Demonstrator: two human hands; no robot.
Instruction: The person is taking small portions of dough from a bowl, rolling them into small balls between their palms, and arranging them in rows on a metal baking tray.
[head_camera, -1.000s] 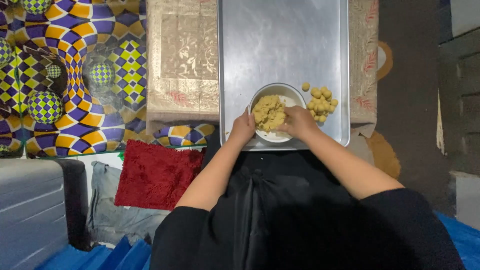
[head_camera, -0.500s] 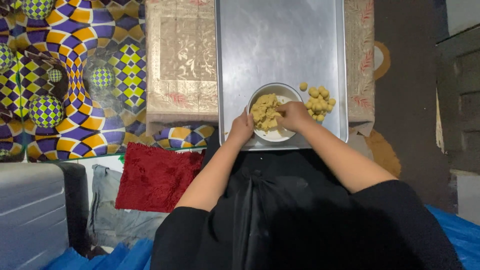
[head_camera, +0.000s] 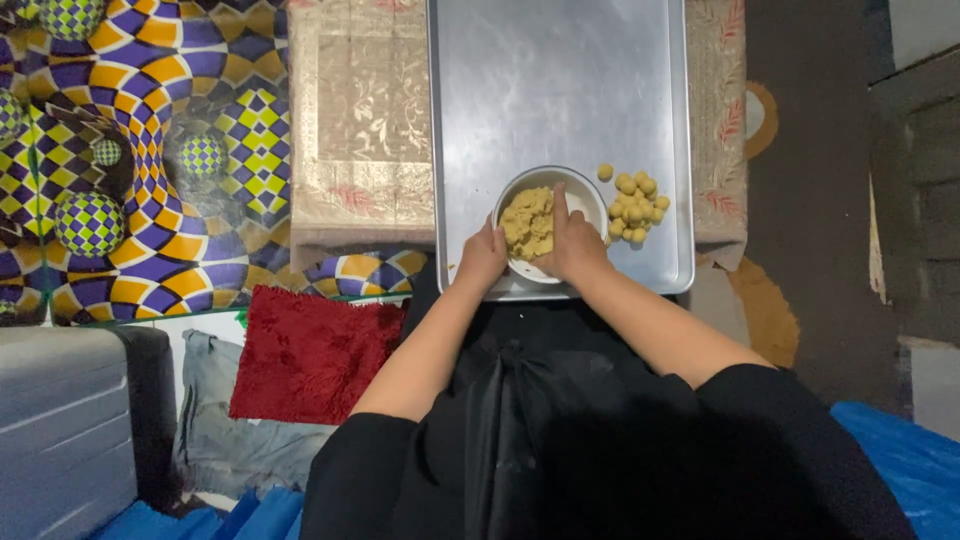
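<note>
White bowl (head_camera: 585, 192), tray's (head_camera: 560, 90) 6 o'clock edge: near rim hidden by hands. Contents: yellow dough (head_camera: 527, 222). Left hand (head_camera: 483, 257) grips rim; right hand (head_camera: 570, 243) fingers pressed into dough. Dough balls (head_camera: 634, 205) at 3 o'clock.

tray (head_camera: 560, 90) cut off at top edge, bowl (head_camera: 585, 190) partly hidden by hands

Patterned floor covering (head_camera: 130, 190) at left: purple, orange, green-yellow checks. Beige floral cloth (head_camera: 365, 120) laid over it. Red shaggy mat (head_camera: 310, 355) below, beside grey hard case (head_camera: 60, 430). Dark floor (head_camera: 810, 150) at right; blue sheet (head_camera: 900, 460) in lower corner.
</note>
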